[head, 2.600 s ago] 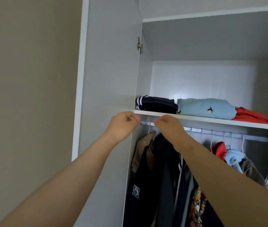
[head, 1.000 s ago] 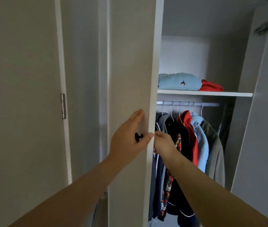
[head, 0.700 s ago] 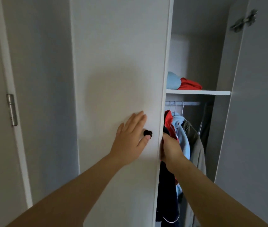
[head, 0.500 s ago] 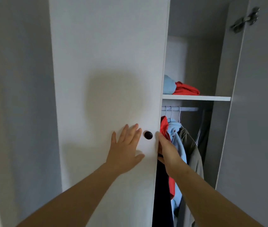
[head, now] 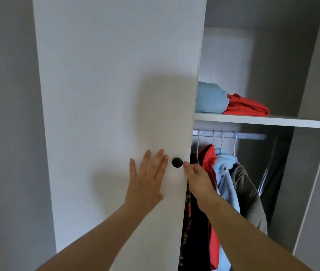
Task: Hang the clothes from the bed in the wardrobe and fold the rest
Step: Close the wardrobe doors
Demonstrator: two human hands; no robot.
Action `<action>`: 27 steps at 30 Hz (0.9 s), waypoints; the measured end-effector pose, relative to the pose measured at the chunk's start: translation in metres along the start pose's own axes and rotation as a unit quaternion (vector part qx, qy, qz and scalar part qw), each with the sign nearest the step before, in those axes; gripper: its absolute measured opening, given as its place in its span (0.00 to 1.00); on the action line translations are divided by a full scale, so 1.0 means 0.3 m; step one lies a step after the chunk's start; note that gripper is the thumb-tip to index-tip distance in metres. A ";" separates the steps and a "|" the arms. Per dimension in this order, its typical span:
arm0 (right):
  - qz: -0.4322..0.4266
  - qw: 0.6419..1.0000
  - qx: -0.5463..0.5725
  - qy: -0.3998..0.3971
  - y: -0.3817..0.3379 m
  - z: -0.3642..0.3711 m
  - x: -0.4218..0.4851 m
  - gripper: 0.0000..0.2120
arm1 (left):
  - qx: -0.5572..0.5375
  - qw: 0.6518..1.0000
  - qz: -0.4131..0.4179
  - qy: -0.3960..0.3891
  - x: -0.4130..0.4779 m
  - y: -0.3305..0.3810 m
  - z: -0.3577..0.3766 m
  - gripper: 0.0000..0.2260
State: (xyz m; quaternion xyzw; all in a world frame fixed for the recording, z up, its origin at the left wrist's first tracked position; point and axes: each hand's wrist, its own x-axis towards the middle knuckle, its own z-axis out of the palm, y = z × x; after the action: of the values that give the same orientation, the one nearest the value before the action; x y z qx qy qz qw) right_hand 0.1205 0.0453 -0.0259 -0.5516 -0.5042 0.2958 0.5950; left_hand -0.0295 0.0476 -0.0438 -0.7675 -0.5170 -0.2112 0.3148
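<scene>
Left hand [head: 147, 178] presses flat, fingers straight, on the wardrobe door [head: 116, 94] beside its black knob [head: 177, 162], seemingly to push it shut; right hand [head: 198, 177] curls at the edge, grip unclear.

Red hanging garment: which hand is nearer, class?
Right. The right hand sits just beside the red garment at the edge of the door; the left hand lies flat on it, beyond the knob.
</scene>
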 end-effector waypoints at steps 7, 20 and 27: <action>0.004 1.000 0.008 -0.007 0.021 0.010 0.070 0.13 | 0.028 0.999 -0.015 0.017 0.046 0.013 0.040 0.54; 0.014 1.000 -0.011 0.008 0.021 0.030 0.111 0.14 | 0.027 0.999 -0.028 0.024 0.077 0.013 0.083 0.53; 0.079 0.996 -0.036 0.017 0.003 0.041 -0.042 0.19 | -0.063 0.996 -0.004 -0.059 0.072 0.001 0.057 0.42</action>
State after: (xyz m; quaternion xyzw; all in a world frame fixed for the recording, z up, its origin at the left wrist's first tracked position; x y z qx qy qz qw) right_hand 0.1053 0.0385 -0.0317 -0.6157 -0.4594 0.3136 0.5582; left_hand -0.0212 0.0739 -0.0420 -0.7947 -0.5233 -0.1990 0.2345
